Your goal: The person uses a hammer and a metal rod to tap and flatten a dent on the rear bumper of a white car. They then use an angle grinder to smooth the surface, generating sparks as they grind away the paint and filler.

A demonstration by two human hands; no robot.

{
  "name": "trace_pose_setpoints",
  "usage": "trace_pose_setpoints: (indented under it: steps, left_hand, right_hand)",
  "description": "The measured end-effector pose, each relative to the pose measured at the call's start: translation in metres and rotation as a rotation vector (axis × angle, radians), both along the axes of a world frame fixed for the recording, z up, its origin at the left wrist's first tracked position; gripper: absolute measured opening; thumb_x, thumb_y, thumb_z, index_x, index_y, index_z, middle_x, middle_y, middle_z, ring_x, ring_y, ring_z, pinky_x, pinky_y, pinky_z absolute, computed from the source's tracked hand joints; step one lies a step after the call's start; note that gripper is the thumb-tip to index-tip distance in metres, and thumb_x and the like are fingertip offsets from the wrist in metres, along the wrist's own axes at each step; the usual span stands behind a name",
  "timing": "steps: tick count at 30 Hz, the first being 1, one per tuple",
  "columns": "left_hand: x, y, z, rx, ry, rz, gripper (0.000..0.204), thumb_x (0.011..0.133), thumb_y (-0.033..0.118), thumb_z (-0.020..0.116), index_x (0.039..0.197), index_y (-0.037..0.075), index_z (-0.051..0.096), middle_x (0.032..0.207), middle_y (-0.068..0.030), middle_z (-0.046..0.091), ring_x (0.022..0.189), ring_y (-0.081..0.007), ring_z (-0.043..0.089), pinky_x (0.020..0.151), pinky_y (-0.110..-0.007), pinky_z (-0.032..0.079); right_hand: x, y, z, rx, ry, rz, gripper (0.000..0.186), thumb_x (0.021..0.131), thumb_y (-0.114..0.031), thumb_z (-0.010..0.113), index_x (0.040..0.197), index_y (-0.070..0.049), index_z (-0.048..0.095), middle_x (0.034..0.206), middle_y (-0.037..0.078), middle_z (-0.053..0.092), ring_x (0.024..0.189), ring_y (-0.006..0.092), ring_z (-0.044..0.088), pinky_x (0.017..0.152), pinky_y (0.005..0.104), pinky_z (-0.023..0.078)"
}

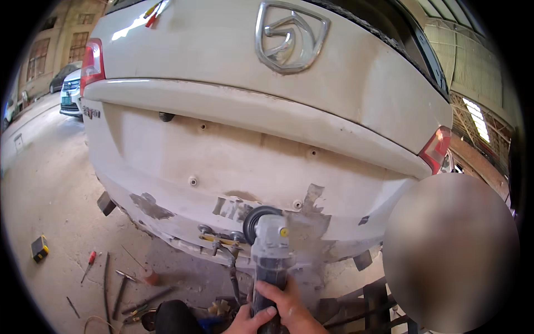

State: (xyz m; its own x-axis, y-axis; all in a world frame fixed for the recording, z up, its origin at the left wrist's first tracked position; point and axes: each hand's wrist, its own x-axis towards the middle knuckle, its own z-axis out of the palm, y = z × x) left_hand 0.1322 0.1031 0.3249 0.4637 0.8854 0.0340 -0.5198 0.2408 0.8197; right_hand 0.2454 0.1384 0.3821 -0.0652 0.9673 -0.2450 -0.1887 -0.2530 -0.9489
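Observation:
Both my hands are wrapped around the dark body of an angle grinder (271, 267) with a grey metal head. My right hand (292, 305) grips it from the right, its thumb across the body. My left hand (250, 322) closes on it lower down, partly cut off by the lower edge. The grinder's round black disc (261, 218) is at the lower panel of a white car's tailgate (245, 161), beside bare grey patches of metal. Whether the disc spins cannot be told. Just left of it, a metal bar with round ends and a hanging handle (225, 242) is against the panel.
On the floor at left lie a screwdriver (89, 266), a hammer (121, 292), a yellow-black box (40, 249) and several rods. Dark metal frame parts (378, 303) stand at lower right. A blurred round area covers the right side. Another car (70, 94) is parked far left.

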Motion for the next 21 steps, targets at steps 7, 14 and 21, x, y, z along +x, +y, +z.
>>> trace_pose_setpoints:
  steps: [7,14,21]
  left_hand:
    - [0.021,-0.025,-0.011,-0.158,0.025,0.088,0.032,0.085,0.031,0.060,0.097,0.001,0.060,0.081,-0.0039,0.061,0.071,-0.0151,0.059,0.062,-0.030,0.047]
    - [0.026,-0.017,-0.010,-0.090,0.036,0.036,0.029,0.086,0.030,0.058,0.089,0.002,0.063,0.077,-0.0037,0.062,0.067,-0.0144,0.058,0.061,-0.028,0.046]
    - [0.027,-0.001,0.019,-0.012,0.131,-0.058,0.036,0.086,0.030,0.059,0.103,-0.001,0.059,0.091,-0.0042,0.061,0.081,-0.0131,0.056,0.071,-0.029,0.046]
  right_hand:
    - [0.019,-0.015,-0.030,0.003,-0.012,-0.035,0.038,0.071,-0.023,0.073,0.093,0.005,0.062,0.083,0.011,0.063,0.069,0.0164,0.061,0.061,0.0287,0.048]
    - [0.024,-0.016,-0.037,0.022,0.007,-0.136,0.024,0.075,-0.021,0.065,0.084,0.001,0.061,0.071,0.009,0.061,0.062,0.0191,0.060,0.057,0.0302,0.048]
    - [0.038,-0.008,-0.023,0.096,0.149,-0.134,0.023,0.075,-0.018,0.067,0.085,0.002,0.062,0.072,0.009,0.062,0.062,0.0172,0.060,0.057,0.0296,0.048]
